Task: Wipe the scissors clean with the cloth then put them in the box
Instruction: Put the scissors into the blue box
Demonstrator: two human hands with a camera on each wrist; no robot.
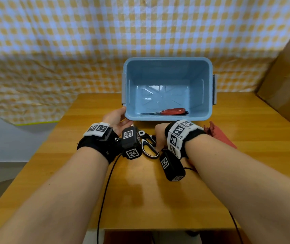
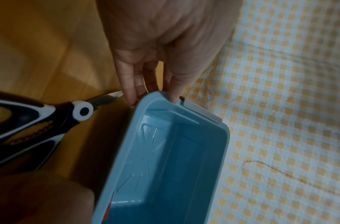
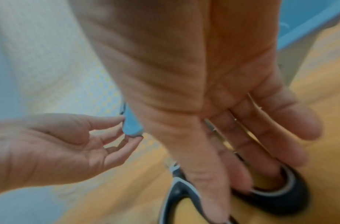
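Already the red-handled scissors (image 1: 173, 111) lie inside the blue box (image 1: 209, 88), against its near wall; the black-and-white scissors (image 1: 148, 144) lie on the wooden surface (image 1: 140, 191) just before the box; the left hand (image 1: 116, 118) touches the box's near-left corner with straight fingers (image 2: 130, 84); the right hand (image 1: 160, 138) reaches down, fingers relaxed, onto the black handles; the red cloth (image 1: 220, 136) lies beside the right wrist.

head view overhead, wrist views close, sharing box (image 1: 167, 118)
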